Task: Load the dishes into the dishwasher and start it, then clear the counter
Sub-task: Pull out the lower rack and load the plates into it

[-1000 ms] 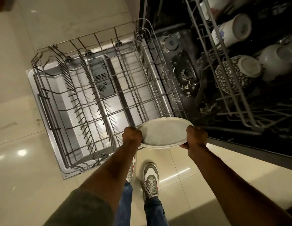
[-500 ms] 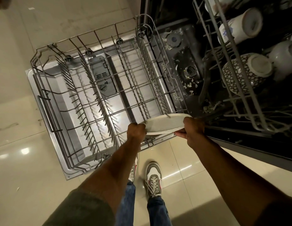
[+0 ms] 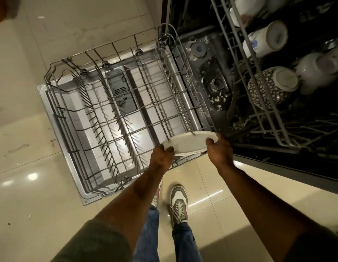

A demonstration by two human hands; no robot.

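Head view looks straight down on a pulled-out lower rack (image 3: 115, 118) resting over the open dishwasher door (image 3: 70, 140). Both hands hold one white plate (image 3: 189, 142) at the rack's near right corner, its far rim among the wire tines. Left hand (image 3: 161, 157) has its grip clamped on the plate's left edge, fingers curled over the rim; right hand (image 3: 220, 148) is clamped on the right edge. Farther right, the upper rack (image 3: 258, 72) carries a patterned mug (image 3: 268, 87) and white cups (image 3: 266, 40). Sneakers (image 3: 178, 203) stand on the tiled floor (image 3: 32, 205) below.
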